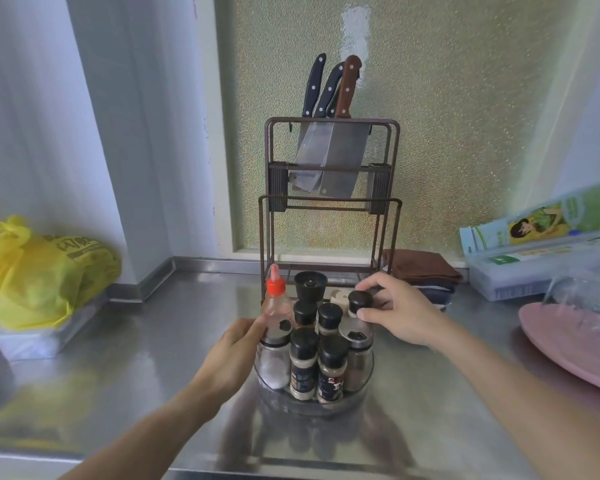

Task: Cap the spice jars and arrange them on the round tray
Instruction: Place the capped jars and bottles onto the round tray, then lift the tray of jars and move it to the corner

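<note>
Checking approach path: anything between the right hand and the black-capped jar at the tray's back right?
Nothing visible. The right hand already pinches the cap of the black-capped jar at the back right of the round tray; no gap remains. The left hand touches the red-capped bottle.

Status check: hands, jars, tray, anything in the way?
Right hand grips black-capped jar at tray's back right. Left hand touches red-capped squeeze bottle. Visible jars capped on round tray. Knife rack close behind.
</note>
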The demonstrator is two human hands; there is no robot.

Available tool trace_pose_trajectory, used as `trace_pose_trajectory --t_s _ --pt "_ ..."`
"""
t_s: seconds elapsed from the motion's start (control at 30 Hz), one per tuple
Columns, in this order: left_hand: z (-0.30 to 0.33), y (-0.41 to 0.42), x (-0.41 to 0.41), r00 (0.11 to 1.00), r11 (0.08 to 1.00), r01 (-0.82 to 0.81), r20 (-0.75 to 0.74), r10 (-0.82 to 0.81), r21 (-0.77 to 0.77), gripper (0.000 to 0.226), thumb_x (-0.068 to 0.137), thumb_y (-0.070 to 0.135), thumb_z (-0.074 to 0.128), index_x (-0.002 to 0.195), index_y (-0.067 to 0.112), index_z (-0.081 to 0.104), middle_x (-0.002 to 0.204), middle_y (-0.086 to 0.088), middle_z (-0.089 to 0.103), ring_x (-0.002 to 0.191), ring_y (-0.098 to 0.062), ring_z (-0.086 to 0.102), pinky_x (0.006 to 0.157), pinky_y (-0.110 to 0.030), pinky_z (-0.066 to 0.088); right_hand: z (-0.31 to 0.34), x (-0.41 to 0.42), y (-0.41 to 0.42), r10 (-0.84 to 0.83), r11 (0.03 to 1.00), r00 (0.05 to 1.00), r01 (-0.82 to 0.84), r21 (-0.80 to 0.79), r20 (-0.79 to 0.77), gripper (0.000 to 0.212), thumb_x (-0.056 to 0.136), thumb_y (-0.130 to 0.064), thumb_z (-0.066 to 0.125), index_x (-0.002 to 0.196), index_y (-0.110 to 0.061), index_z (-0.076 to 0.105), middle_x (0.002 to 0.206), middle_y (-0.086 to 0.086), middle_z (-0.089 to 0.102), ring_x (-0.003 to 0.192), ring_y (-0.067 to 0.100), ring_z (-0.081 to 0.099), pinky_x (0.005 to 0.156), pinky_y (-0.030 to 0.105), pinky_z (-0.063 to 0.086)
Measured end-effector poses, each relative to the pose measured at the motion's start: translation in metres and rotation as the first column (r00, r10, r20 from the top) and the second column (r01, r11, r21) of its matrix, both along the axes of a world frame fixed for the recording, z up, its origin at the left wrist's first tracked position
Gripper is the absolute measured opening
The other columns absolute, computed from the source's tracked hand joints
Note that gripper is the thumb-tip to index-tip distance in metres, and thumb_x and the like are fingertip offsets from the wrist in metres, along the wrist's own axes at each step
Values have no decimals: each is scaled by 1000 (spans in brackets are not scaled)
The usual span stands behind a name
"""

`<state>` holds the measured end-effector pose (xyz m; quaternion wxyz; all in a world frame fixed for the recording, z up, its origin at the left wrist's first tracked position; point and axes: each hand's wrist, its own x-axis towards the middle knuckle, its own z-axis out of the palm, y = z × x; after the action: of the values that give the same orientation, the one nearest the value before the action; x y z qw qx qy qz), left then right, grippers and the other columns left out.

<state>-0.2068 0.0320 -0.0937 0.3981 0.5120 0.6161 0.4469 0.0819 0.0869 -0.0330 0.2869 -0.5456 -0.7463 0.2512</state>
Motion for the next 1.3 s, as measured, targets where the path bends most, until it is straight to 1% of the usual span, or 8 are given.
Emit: trace_pose_trajectory --t_s 0.27,0.4,0.53,0.63,0.73,0.83,1.13,1.3 --pt "1 5 -2 1000 1000 25 10 -24 -3 45 107 57 39 119 27 70 124 6 72 122 -16 64 117 -47 43 -11 -2 -15 -20 998 1000 18 -65 -25 22 94 -22 66 107 -40 65 93 -14 79 80 -4 71 81 28 48" --pt "0 3 -1 998 999 44 54 -45 7 45 107 58 37 117 33 73 124 12 74 123 -10 64 117 -40 42 -18 0 -21 -21 999 1000 21 -27 -2 18 94 -22 66 107 -35 65 102 -11 77 96 8 71 95 35 49" --pt "0 -3 3 990 996 79 118 -82 30 45 108 58 34 106 47 77 113 26 76 115 5 64 106 -28 41 -24 3 -31 -6 998 999 3 -65 -46 33 93 -17 66 113 -43 62 106 -12 76 100 5 71 98 35 48" --pt "-6 -8 1 993 999 -10 115 5 44 40 110 45 39 111 34 77 118 10 77 115 -7 68 108 -34 46 -40 11 -39 -109 994 991 107 -33 -78 47 90 -11 65 122 -46 57 111 -12 74 91 11 72 94 40 52" --pt "-14 -14 -6 992 997 -74 -100 73 -6 23 103 25 51 118 24 69 118 0 74 107 -21 70 99 -44 57 -63 14 -51 -306 950 945 296 -97 -119 48 90 -14 68 134 -29 54 126 -3 65 70 18 75 72 37 59" --pt "-19 -19 -3 975 994 1 -220 -26 -114 29 94 16 61 122 24 60 109 0 73 87 -21 75 81 -42 65 -89 -2 -63 -353 912 900 270 -309 -256 54 92 -19 72 139 -23 46 133 -4 54 56 22 76 43 26 50" --pt "-21 -11 3 997 978 78 13 -77 -193 34 95 -4 47 123 12 57 61 -14 74 56 -28 74 58 -36 63 -104 -49 -74 -427 871 743 185 -455 -516 33 102 -5 48 128 -25 44 100 -4 63 66 39 78 62 40 64" --pt "-27 -13 3 997 990 66 37 -62 -126 42 93 -3 48 130 11 61 63 -12 75 58 -28 73 61 -39 63 -104 -55 -78 -434 885 722 232 -403 -538 29 103 -6 48 124 -26 52 92 3 75 64 37 77 68 49 65"
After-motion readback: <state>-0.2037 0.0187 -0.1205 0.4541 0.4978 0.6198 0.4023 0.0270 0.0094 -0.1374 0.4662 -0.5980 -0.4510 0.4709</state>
